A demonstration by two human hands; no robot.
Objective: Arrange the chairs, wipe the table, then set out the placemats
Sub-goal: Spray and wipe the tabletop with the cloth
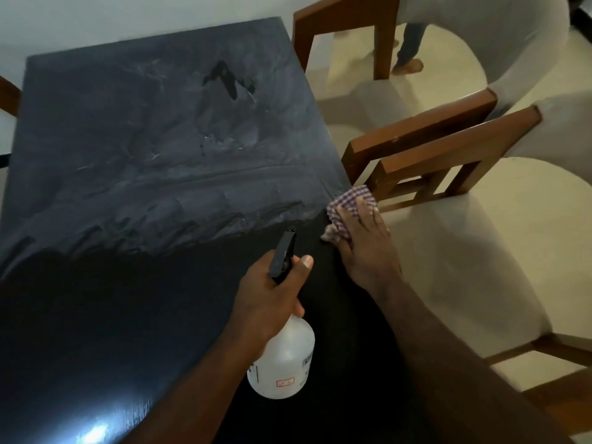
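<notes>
Spray bottle (282, 363), white plastic, near centre; left hand (266, 296) fingers curled round neck. Right hand (365, 248) flat, fingers straight, pressing checked cloth (347, 203) on dark table (128, 139) at right edge. Far half streaked with wet smears: wiping looks under way. Two chairs (455, 145) at right edge. Placemats not in view. Bottle label too blurred to read.

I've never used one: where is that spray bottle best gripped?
Around the narrow neck of the spray bottle, below its black trigger head, from behind, as the left hand does: a grip closes there; the white body is too wide.
</notes>
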